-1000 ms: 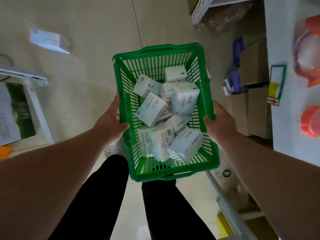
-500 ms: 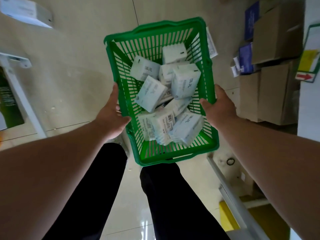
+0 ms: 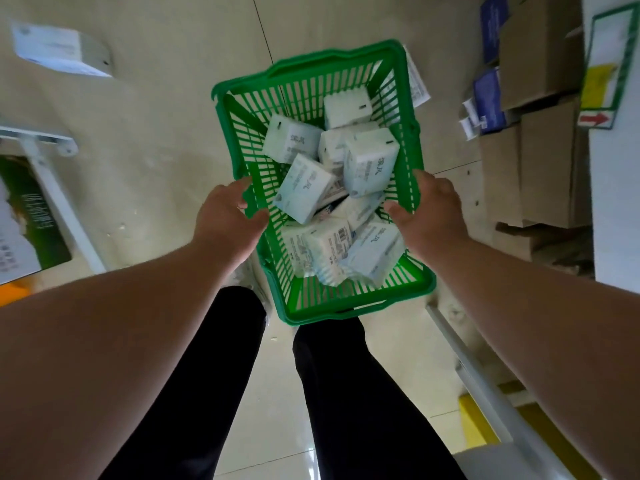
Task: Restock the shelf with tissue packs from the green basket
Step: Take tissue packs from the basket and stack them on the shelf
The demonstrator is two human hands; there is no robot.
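above the floor, between the knees, the green basket hangs with the tissue packs heaped loose inside; the left hand and right hand each clamp a long rim, thumbs hooked inside. this looks like the carrying step, no pack shelved yet. next the basket likely needs setting down, freeing a hand.

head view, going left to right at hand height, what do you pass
white shelf post → left hand → green basket of tissue packs → right hand → cardboard boxes
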